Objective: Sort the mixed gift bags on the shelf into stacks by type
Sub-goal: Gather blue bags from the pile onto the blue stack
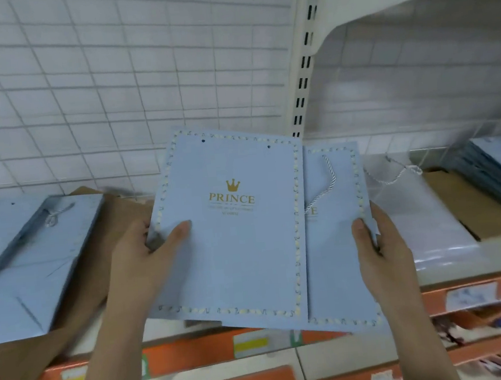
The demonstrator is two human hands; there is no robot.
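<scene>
Both forearms reach up from the bottom edge toward the shelf (318,353). Left hand (140,260) pinches the left edge of a pale blue gift bag (236,251) printed with a gold crown and "PRINCE" (thumb on the front face, fingers hidden behind), so its grip is closed on that bag. Right hand (381,248) holds the right edge of a second blue bag (337,261) of the same design, which lies partly under the first, its twisted cord handle (321,183) showing. Both bags are held above the shelf's front lip. To the left lies a stack of blue bags (28,263) on brown paper (118,213). To the right sits what looks like a clear plastic-wrapped pack (421,220), blurred, and beyond it another blue stack (498,162).
</scene>
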